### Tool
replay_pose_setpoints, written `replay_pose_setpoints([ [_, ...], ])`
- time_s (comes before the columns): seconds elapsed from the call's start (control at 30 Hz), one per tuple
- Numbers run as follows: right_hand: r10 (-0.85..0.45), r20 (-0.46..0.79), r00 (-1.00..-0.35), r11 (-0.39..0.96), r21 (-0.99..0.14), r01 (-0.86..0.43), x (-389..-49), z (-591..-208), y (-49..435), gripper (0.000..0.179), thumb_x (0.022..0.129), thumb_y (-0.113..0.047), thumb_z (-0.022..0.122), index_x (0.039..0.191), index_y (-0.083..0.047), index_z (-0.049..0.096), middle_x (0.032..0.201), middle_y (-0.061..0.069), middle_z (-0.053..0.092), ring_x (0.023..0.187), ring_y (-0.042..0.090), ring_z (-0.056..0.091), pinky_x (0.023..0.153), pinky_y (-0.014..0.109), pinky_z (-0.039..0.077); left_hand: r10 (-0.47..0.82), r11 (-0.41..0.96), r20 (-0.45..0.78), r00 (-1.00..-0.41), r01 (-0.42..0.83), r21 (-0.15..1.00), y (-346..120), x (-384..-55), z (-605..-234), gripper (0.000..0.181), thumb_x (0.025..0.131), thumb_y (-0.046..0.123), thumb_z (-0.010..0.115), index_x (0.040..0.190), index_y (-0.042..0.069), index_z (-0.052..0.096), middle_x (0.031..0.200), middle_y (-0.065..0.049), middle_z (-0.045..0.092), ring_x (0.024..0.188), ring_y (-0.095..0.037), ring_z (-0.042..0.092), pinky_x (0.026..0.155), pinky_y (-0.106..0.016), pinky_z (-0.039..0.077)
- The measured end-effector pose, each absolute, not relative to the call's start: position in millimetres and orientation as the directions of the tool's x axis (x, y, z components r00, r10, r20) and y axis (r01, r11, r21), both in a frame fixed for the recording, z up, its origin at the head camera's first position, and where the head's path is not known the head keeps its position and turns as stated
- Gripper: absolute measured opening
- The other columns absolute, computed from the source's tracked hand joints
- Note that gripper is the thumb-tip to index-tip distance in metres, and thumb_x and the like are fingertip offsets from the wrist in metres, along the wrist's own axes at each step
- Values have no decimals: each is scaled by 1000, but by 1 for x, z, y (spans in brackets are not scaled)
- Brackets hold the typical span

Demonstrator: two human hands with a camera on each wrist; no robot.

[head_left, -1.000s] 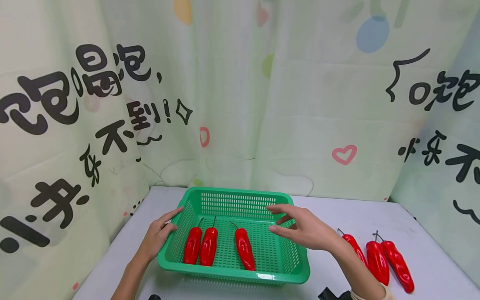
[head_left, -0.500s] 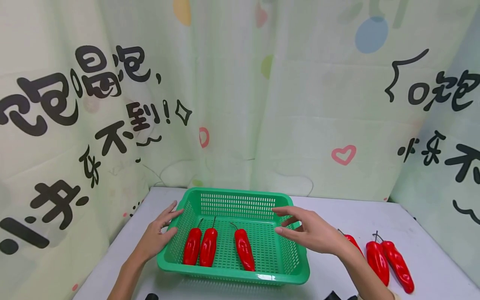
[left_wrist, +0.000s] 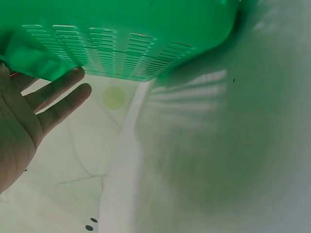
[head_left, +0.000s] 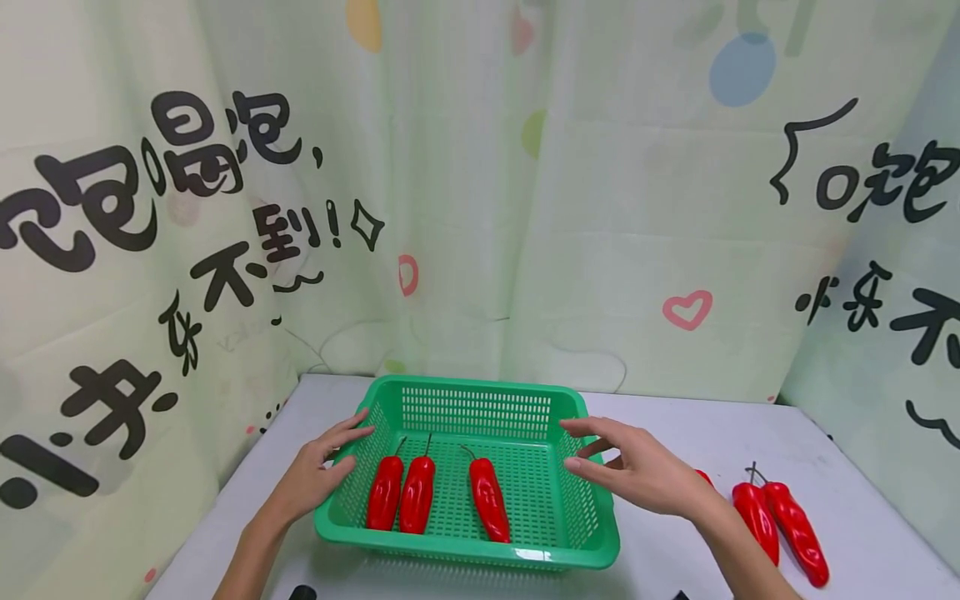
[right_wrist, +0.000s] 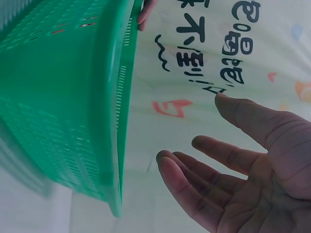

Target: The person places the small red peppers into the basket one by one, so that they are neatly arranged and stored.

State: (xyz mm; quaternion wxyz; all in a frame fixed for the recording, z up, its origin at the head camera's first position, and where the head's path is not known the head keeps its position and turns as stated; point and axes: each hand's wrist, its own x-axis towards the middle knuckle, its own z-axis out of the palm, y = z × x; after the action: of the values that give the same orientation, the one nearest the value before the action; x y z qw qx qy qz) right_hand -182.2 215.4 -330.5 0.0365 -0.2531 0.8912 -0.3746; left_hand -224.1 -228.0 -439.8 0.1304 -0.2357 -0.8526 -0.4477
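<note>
The basket (head_left: 472, 384) is one solid green, rim and walls alike, with rows of narrow slots patterning its sides and a finer mesh on its bottom. The three peppers inside (head_left: 417, 496) are glossy bright red with dark stems, and the peppers on the right (head_left: 797, 533) are the same red. The desk (head_left: 675, 425) is white with a faint lilac cast. The far curtain (head_left: 622, 208) is pale mint green, printed with black lettering (head_left: 217, 279) left and right, a pink heart outline (head_left: 688, 326), a blue oval (head_left: 742, 71) and a yellow-orange oval (head_left: 364, 23).
</note>
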Motion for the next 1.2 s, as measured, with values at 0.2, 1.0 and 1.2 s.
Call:
replay_pose_setpoints([
  [0.2, -440, 102, -892, 620, -685, -384, -179, -334, 220, 58, 96, -36, 70, 144, -8, 56, 144, 12, 58, 112, 24, 67, 79, 24, 56, 293, 459, 410, -864, 503, 732, -228, -223, -437, 44, 92, -5, 54, 134, -1, 64, 156, -16, 47, 142, -44, 42, 89, -35, 51],
  [1.0, -328, 72, -942, 671, -685, -285, -167, -336, 244, 60, 94, -35, 73, 146, -12, 55, 144, 16, 58, 114, 29, 66, 77, 30, 59, 295, 513, 352, -889, 458, 726, -232, -227, -429, 46, 88, -7, 58, 133, 2, 65, 151, -17, 52, 135, -43, 51, 89, -38, 56],
  [1.2, -298, 64, -952, 683, -683, -260, -164, -341, 253, 60, 94, -36, 73, 145, -11, 56, 142, 17, 58, 113, 29, 66, 77, 30, 60, 276, 491, 356, -893, 450, 746, -228, -231, -429, 45, 87, -9, 58, 131, -1, 66, 149, -17, 54, 131, -42, 54, 87, -34, 57],
])
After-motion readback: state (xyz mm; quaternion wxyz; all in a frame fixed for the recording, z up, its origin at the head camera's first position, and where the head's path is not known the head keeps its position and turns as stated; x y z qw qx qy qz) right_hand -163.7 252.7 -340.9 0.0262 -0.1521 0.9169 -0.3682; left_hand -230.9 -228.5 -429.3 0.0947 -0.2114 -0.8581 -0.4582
